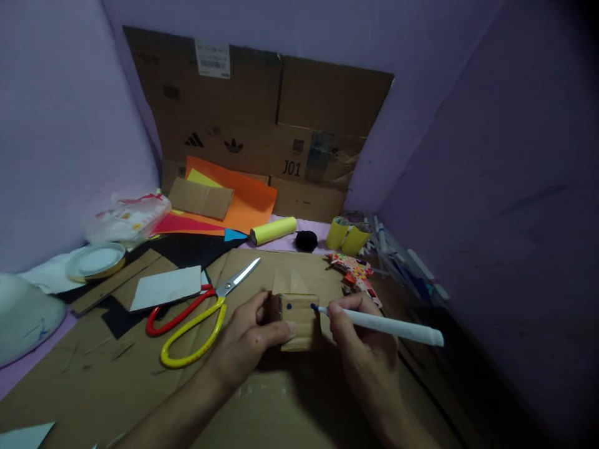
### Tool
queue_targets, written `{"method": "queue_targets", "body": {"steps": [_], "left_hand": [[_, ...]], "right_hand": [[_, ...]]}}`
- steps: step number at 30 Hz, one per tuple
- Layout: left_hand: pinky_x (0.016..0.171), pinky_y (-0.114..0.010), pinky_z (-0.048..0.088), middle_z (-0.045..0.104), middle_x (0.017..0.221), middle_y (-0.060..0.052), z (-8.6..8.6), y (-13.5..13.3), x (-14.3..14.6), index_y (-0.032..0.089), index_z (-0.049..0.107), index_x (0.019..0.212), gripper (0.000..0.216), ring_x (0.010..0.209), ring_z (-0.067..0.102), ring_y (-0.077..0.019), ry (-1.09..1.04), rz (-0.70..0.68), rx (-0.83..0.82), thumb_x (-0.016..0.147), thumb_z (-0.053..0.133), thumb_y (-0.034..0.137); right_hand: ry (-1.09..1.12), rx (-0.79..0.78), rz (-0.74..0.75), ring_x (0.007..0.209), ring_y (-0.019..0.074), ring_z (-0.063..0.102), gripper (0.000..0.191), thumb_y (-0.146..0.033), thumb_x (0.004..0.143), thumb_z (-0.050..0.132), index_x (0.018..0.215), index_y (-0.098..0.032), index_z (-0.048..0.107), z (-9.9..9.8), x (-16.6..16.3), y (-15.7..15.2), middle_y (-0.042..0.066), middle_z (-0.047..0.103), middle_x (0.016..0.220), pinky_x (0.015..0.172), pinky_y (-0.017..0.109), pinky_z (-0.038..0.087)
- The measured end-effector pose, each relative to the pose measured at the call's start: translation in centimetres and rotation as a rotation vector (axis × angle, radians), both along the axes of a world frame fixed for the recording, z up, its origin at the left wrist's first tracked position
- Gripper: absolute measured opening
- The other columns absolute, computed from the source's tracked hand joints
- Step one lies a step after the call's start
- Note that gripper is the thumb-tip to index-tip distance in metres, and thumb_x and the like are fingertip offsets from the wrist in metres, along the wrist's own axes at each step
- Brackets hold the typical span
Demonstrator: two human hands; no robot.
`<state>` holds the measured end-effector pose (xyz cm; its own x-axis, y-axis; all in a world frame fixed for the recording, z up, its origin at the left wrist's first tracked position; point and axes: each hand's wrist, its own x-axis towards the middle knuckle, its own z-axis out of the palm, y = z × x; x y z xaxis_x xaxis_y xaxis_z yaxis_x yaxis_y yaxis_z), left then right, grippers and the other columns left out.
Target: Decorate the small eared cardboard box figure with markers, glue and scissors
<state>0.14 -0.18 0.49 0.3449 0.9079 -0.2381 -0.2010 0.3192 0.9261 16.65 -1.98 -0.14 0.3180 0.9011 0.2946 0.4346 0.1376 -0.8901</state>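
Observation:
My left hand (246, 343) grips a small cardboard box (299, 319) from its left side, thumb across the front. A dark blue dot shows on the box's top face. My right hand (362, 346) is closed round a white marker pen (388, 325), whose blue tip touches the box's right upper edge. Both hands rest over a flat cardboard sheet (262, 405) on the floor.
Scissors with red and yellow handles (201, 312) lie left of my left hand. A white card (166, 288), tape roll (96, 262), orange paper (243, 196), yellow rolls (274, 231), a black pompom (306, 240), patterned paper (358, 274) and several pens (407, 265) lie around. A cardboard panel (262, 118) leans on the purple wall.

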Motion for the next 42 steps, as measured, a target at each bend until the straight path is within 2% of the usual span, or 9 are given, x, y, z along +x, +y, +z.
{"method": "queue_targets", "body": {"steps": [19,25,31,36,42], "left_hand": [[0.085,-0.038,0.051,0.072,0.103,-0.007,0.14,-0.01,-0.01,0.018,0.061,0.107,0.042,0.099,0.065,-0.0299,0.023,-0.003,0.005,0.068,0.071,0.025],[0.082,-0.038,0.051,0.072,0.102,-0.006,-0.15,-0.06,-0.1,0.019,0.062,0.102,0.037,0.099,0.064,-0.031,0.028,0.018,0.002,0.067,0.071,0.024],[0.082,-0.037,0.051,0.072,0.102,-0.007,-0.17,-0.05,-0.16,0.018,0.06,0.107,0.04,0.1,0.064,-0.0303,0.006,0.002,0.009,0.068,0.07,0.022],[0.084,-0.038,0.05,0.073,0.101,-0.005,-0.15,0.06,-0.06,0.019,0.059,0.114,0.047,0.099,0.065,-0.0297,-0.018,-0.007,0.015,0.069,0.07,0.022],[0.082,-0.037,0.05,0.072,0.1,-0.007,-0.24,0.05,-0.13,0.017,0.06,0.108,0.041,0.098,0.065,-0.0303,0.019,-0.008,0.025,0.069,0.07,0.023]], "right_hand": [[0.083,0.014,0.017,0.042,0.0123,0.046,0.023,-0.041,0.081,0.056,0.067,-0.022,0.054,-0.01,-0.21,-0.2,-0.006,0.049,0.049,0.041,0.023,0.034],[0.168,0.125,-0.025,0.045,0.0112,0.043,0.023,-0.038,0.083,0.057,0.067,-0.022,0.052,-0.07,-0.2,-0.19,-0.007,0.045,0.049,0.045,0.022,0.034],[0.167,0.075,-0.016,0.043,0.0108,0.04,0.023,-0.039,0.082,0.057,0.066,-0.022,0.052,0.27,-0.2,-0.08,-0.008,0.043,0.048,0.042,0.021,0.032],[0.118,0.011,0.008,0.043,0.0113,0.043,0.024,-0.041,0.08,0.057,0.067,-0.022,0.053,-0.12,-0.24,-0.14,-0.007,0.047,0.049,0.042,0.022,0.031],[0.074,0.003,0.009,0.044,0.0114,0.045,0.024,-0.04,0.081,0.056,0.067,-0.022,0.054,-0.45,-0.18,-0.07,-0.006,0.049,0.049,0.042,0.021,0.033]]}}
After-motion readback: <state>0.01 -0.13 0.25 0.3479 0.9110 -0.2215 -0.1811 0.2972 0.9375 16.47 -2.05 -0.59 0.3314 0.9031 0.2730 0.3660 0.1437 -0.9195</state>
